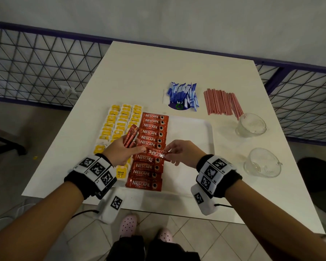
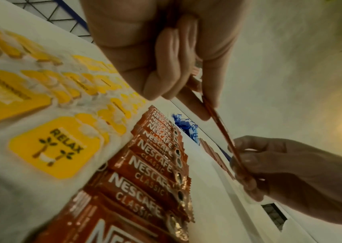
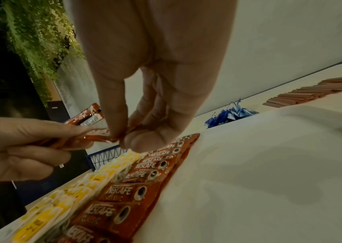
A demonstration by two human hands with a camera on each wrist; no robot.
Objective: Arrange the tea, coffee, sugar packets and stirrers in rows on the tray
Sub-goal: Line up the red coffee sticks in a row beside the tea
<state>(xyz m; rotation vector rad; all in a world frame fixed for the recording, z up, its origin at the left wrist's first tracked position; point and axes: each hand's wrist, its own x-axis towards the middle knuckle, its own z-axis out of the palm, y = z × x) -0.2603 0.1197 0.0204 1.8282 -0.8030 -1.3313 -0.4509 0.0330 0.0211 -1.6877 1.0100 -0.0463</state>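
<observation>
White and square, the tabletop (image 1: 158, 72) fills the middle of the head view, with a blue wire-mesh railing (image 1: 36, 68) behind it and a tiled floor (image 1: 196, 234) below. On its lower middle lies a white tray (image 1: 192, 140). Yellow tea packets (image 1: 119, 121) run in rows down the tray's left side, and a column of red coffee packets (image 1: 151, 136) lies just to their right, each one overlapping the next.

Both hands hover over the middle of that red column. The left hand (image 1: 120, 151) has its fingers curled round a small bunch of spare coffee sticks (image 1: 131, 136), which poke up toward the upper left, while its thumb and forefinger also pinch one end of a single coffee packet (image 1: 155, 153). The right hand (image 1: 183, 153) pinches the other end of that packet between thumb and fingertips, its remaining fingers loosely bent. The packet is stretched level between the two hands, just above the row.

In the upper middle of the frame, beyond the tray, sits a heap of blue sugar packets (image 1: 183, 97); to its right lies a spread of red stirrers (image 1: 222, 102). Two clear glass cups (image 1: 251, 125) stand at the right side, one nearer the lower edge than the other.
</observation>
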